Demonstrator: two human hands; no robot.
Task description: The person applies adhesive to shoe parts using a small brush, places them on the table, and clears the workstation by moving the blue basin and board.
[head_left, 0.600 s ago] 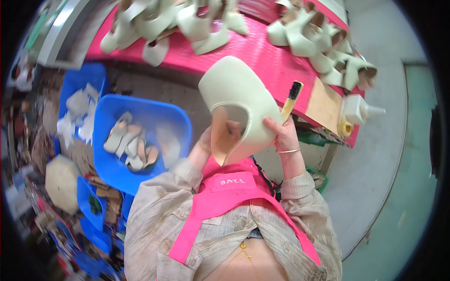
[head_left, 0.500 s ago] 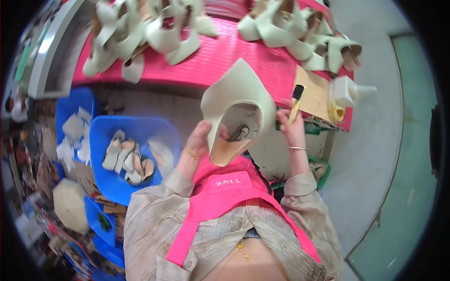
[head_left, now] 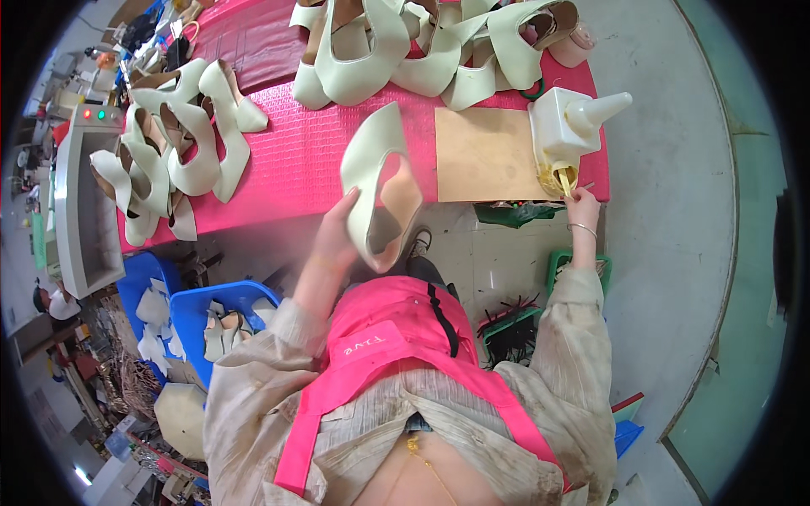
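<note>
the left forearm and right forearm reached forward, the 2 well apart. the left hand was raised before the body in a grip, thumb uppermost, other fingers mostly hidden. the right hand was stretched out rightward, fingers bent in a pinch.

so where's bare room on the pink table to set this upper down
The pink table is bare between the left pile of uppers and the tan board; the board's middle is bare, left of the white bottle. Crowded: left end and behind the board, with more uppers.
</note>
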